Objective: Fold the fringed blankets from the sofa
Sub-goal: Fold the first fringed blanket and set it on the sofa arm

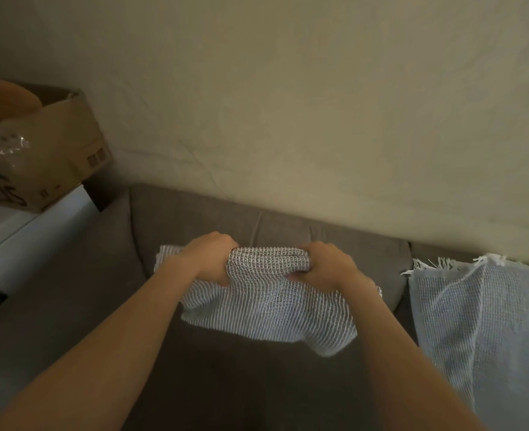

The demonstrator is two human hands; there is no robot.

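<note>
A grey-and-white woven blanket (266, 303) hangs folded between my hands over the seat of the brown sofa (213, 377). My left hand (209, 259) grips its upper edge on the left, fingers curled round the cloth. My right hand (322, 267) grips the same edge on the right. The stretch of cloth between the hands is bunched. A second, pale blue blanket (487, 325) with a white fringe along its top lies spread over the sofa at the right, apart from my hands.
A cardboard box (55, 157) with clear plastic wrap and an orange object inside stands on a white surface (24, 231) at the left, beside the sofa's arm. A beige wall (288, 104) rises right behind the sofa back.
</note>
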